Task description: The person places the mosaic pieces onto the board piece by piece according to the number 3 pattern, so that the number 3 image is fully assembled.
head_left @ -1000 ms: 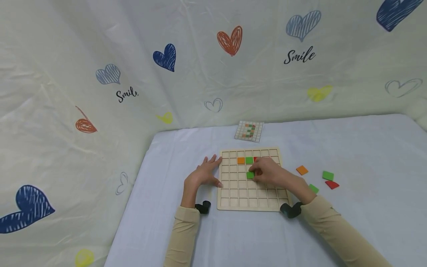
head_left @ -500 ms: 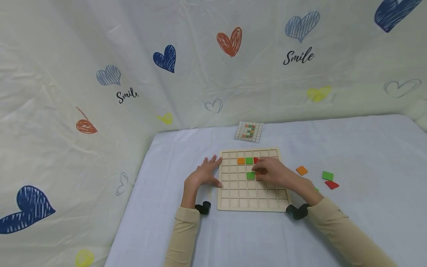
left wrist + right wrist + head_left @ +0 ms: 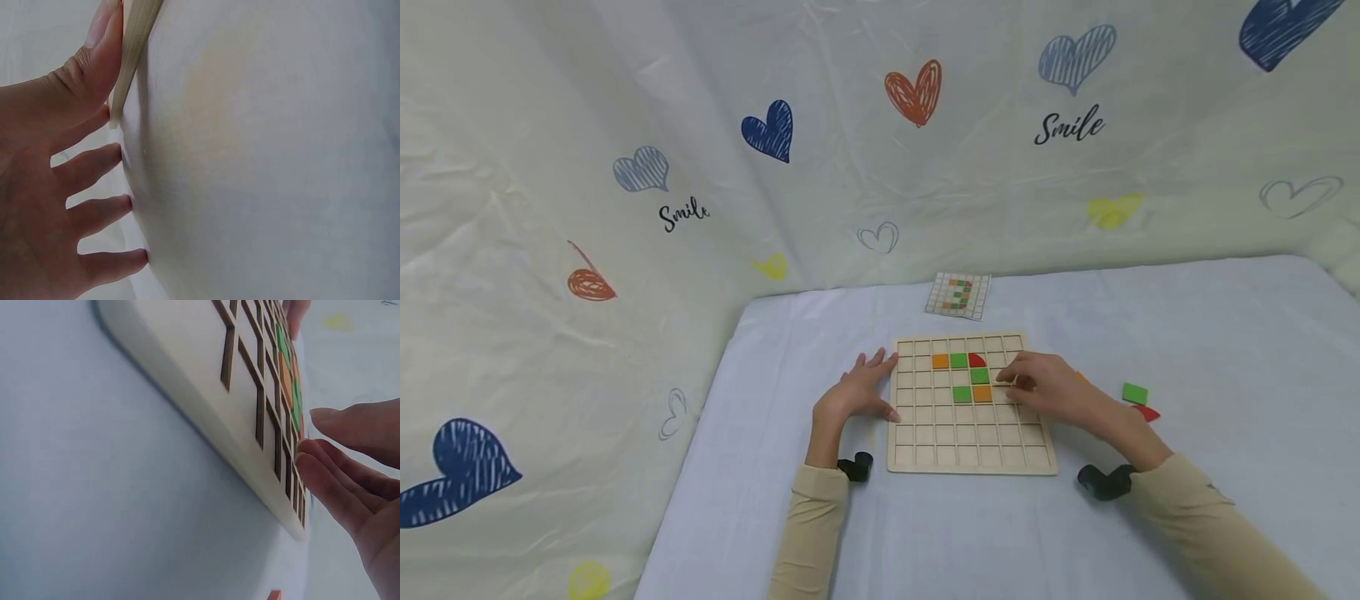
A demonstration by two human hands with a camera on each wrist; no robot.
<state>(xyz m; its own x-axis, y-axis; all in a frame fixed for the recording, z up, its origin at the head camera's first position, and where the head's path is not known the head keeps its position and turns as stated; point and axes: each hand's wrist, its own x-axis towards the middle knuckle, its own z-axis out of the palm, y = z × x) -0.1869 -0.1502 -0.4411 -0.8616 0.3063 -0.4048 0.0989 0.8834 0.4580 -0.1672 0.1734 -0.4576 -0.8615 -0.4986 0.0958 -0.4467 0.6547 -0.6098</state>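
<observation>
A wooden grid board (image 3: pixel 925 457) lies on the white cloth. One of its rows carries an orange square tile (image 3: pixel 941 362), a green square tile (image 3: pixel 958 361) and a red rounded tile (image 3: pixel 977 360). Below the red one sits a green tile (image 3: pixel 980 376); lower still, a green tile (image 3: pixel 962 394) and an orange tile (image 3: pixel 982 393) lie side by side. My left hand (image 3: pixel 859 392) has its fingers spread, with thumb and fingertips at the board's left edge. Over the board's right side hovers my right hand (image 3: pixel 1054 388), thumb (image 3: pixel 350 422) and fingers apart, holding nothing.
Right of the board lie a loose green tile (image 3: pixel 1135 393), a red tile (image 3: pixel 1146 412) partly behind the right wrist, and an orange tile (image 3: pixel 1081 377) mostly hidden by the hand. A pattern card (image 3: pixel 934 305) rests behind the board. A heart-print curtain (image 3: pixel 985 183) hangs behind.
My right hand has let go of the tiles and moved right, uncovering the red tile, the green one below it and the lower orange one. My left hand has stayed still.
</observation>
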